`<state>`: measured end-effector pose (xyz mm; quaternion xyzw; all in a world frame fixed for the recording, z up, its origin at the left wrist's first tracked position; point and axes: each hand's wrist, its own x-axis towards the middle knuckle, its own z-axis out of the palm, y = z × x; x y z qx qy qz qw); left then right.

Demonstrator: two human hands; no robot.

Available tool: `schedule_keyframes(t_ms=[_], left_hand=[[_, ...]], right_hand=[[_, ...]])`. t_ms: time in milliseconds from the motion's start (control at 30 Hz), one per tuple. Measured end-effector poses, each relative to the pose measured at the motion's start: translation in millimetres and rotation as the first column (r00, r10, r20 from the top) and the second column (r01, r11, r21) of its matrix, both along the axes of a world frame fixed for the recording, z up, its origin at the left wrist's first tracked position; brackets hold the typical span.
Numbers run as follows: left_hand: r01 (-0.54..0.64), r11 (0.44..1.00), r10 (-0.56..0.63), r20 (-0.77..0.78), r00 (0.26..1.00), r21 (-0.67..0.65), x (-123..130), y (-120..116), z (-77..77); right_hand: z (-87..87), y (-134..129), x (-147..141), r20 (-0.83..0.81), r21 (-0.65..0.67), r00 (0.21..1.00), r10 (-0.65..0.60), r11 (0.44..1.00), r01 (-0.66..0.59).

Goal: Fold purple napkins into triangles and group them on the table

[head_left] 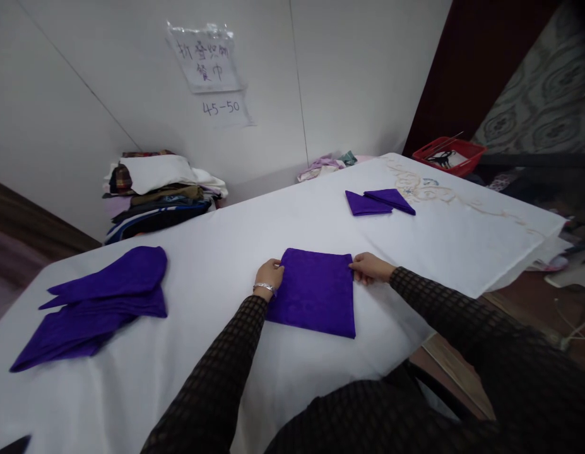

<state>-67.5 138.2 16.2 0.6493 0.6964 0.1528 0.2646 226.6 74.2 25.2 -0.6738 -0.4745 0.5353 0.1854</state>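
A purple cloth napkin (315,293), folded to a near square, lies on the white-covered table in front of me. My left hand (270,276) pinches its left edge near the far corner; a silver bracelet circles that wrist. At the opposite side, my right hand (368,268) has its fingers closed on the right edge, a little below the far corner. The near edge of the napkin rests flat on the tablecloth. Part of its left side is hidden behind my left hand and wrist.
Loosely folded purple napkins (107,296) lie at the left. Two purple triangles of folded cloth (380,202) sit at the far right on the white tablecloth (211,271). Beyond the table are a clothes stack (159,189) and a red basket (462,165) holding scissors. A handwritten sign (207,63) hangs on the wall.
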Motion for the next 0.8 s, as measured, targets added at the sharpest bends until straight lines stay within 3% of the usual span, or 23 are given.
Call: schedule_keyframes(t_ms=[133,200,267,333,400,467,567,633,800], left_hand=[[0.003,1.000,-0.001,-0.052,0.999,0.029,-1.1,-5.4,5.5],[0.053,0.992,-0.039,-0.111,0.993,0.118,-0.4,-12.8,8.2],[0.193,0.952,-0.148,-0.197,0.969,0.236,2.8,-23.7,9.3],[0.382,0.873,-0.303,-0.277,0.912,0.303,8.4,-36.6,7.7],[0.518,0.806,-0.429,-0.320,0.845,0.286,14.9,-48.6,3.0],[0.584,0.777,-0.488,-0.360,0.795,0.235,20.0,-57.2,-4.2],[0.600,0.782,-0.500,-0.407,0.764,0.166,22.8,-62.4,-16.2],[0.602,0.782,-0.496,-0.424,0.758,0.162,22.1,-62.7,-22.3],[0.606,0.774,-0.492,-0.427,0.759,0.184,20.0,-63.6,-27.8]], right_hand=[[-5.5,2.7,3.4,0.002,0.012,1.000,0.024,1.000,-0.024],[-6.4,2.8,6.5,0.042,0.027,0.998,0.041,0.999,-0.042],[-3.9,1.0,7.9,0.140,0.095,0.989,0.039,0.994,-0.053],[1.4,-3.4,4.4,0.270,0.260,0.963,0.010,0.962,-0.082],[6.5,-10.1,-5.6,0.368,0.459,0.930,-0.014,0.873,-0.168],[8.0,-17.2,-20.4,0.420,0.594,0.907,0.041,0.743,-0.308],[-0.2,-23.0,-40.2,0.520,0.632,0.825,0.222,0.550,-0.546],[-10.5,-22.0,-44.9,0.620,0.570,0.735,0.274,0.487,-0.662],[-34.3,-12.0,-32.5,0.775,0.416,0.603,0.191,0.564,-0.713]])
